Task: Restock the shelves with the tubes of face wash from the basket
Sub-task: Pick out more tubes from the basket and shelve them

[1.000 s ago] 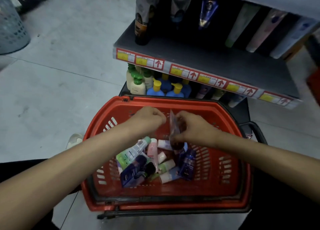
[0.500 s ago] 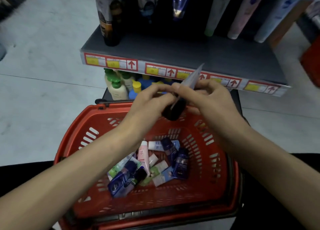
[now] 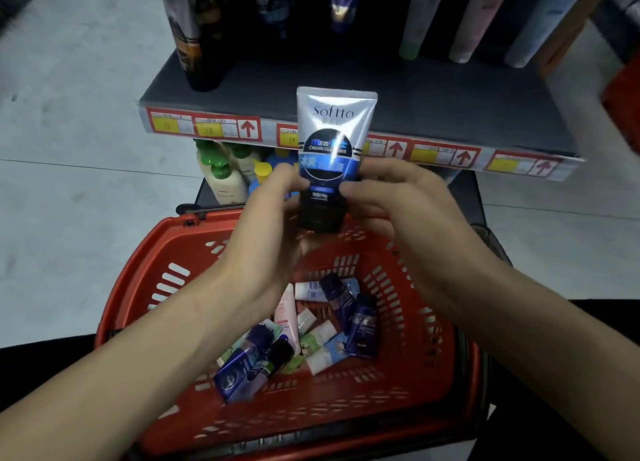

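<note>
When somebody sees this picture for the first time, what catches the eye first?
First the silver-and-blue tube, held upright in the centre between the left hand and the right hand, label toward the camera. Below it stands the red basket with other tubes lying loose inside. Behind runs the grey shelf with red-and-yellow price tags on its edge.

One raised tube [image 3: 332, 141], one basket [image 3: 138, 277], one left hand [image 3: 273, 225], one right hand [image 3: 391, 204].

Both forearms [image 3: 145, 353] are bare right to the picture's edge, and the left hand [image 3: 270, 218] and right hand [image 3: 398, 204] are bare too. Plain black clothing [image 3: 38, 360] covers the person's legs on either side.
</note>
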A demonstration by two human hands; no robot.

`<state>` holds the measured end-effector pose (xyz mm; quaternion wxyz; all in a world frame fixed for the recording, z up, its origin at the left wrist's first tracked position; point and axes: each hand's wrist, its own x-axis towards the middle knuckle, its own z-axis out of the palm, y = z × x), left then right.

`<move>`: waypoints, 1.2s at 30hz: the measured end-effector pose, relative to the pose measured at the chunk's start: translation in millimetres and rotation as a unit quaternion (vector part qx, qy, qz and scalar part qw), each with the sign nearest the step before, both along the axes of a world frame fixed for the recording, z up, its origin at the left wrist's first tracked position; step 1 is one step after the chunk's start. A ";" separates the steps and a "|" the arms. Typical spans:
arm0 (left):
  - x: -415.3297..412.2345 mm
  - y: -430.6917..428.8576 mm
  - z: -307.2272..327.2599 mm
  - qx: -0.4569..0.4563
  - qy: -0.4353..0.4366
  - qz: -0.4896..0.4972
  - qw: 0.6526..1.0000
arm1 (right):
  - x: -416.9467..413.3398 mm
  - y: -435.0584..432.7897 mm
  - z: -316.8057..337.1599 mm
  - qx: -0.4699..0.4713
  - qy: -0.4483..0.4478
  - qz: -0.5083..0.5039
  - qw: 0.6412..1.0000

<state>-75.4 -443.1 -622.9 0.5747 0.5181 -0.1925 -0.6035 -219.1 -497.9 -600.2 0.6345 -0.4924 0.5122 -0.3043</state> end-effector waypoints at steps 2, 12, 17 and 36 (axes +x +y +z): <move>1.2 0.8 0.4 -0.006 0.043 0.005 0.999 | 2.4 4.0 -2.6 0.008 -0.022 0.001 1.000; -4.1 7.2 0.5 0.020 0.083 0.003 0.996 | 3.9 16.4 -6.0 -0.028 -0.056 0.031 0.998; -0.2 4.4 1.1 0.015 0.052 0.015 0.998 | 4.1 11.1 -9.5 -0.034 -0.028 0.006 0.999; 1.3 0.6 13.8 -0.113 -0.209 0.080 0.968 | 9.5 -9.4 -16.3 -0.030 -0.055 -0.017 0.998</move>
